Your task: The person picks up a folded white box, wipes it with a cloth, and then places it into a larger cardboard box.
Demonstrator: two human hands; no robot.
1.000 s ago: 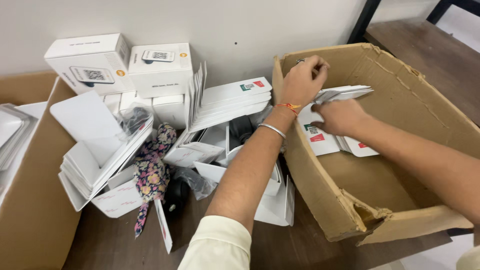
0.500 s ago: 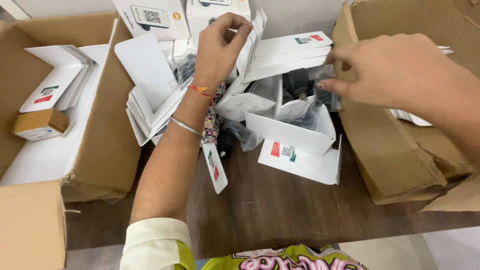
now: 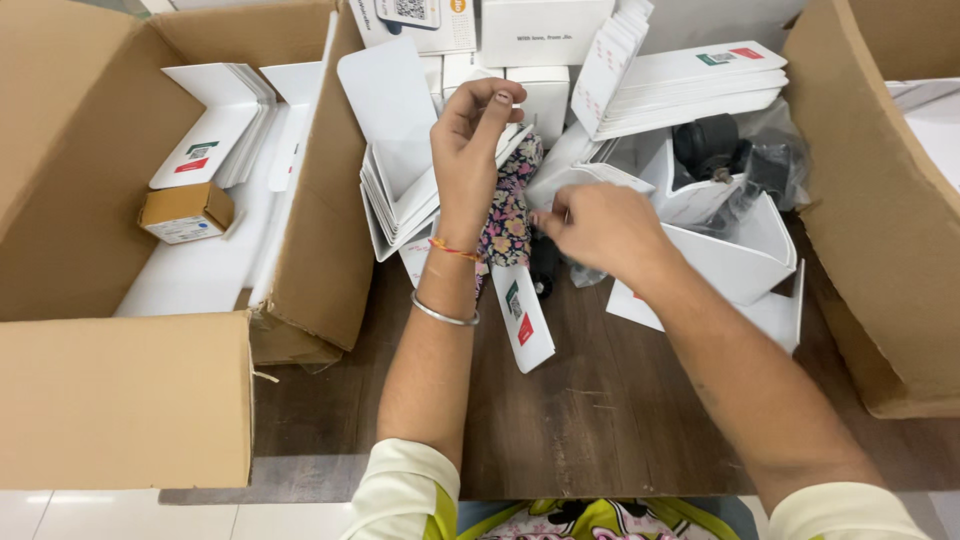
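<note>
My left hand (image 3: 468,150) is raised over a leaning stack of folded white cards (image 3: 398,195), thumb and fingertips curled close together at the stack's top edge; whether it pinches a card is unclear. My right hand (image 3: 600,232) is in the middle of the pile. Its fingers are closed on a clear plastic bag (image 3: 585,274) beside a small black item (image 3: 545,272). A floral cloth pouch (image 3: 508,215) lies between the two hands. Just below them a single white card with a red and green mark (image 3: 522,318) rests on the dark wooden table (image 3: 600,420).
An open cardboard box (image 3: 310,230) at left holds white cards and a small brown box (image 3: 187,212). A closed carton (image 3: 120,400) sits at front left. Another cardboard box (image 3: 870,230) stands at right. White boxes (image 3: 545,30), stacked cards (image 3: 700,85) and a black device (image 3: 710,148) lie behind.
My view has swung left from the right-hand box. Both hands left that box; the left went to the leaning card stack, the right came down onto the plastic bag.
</note>
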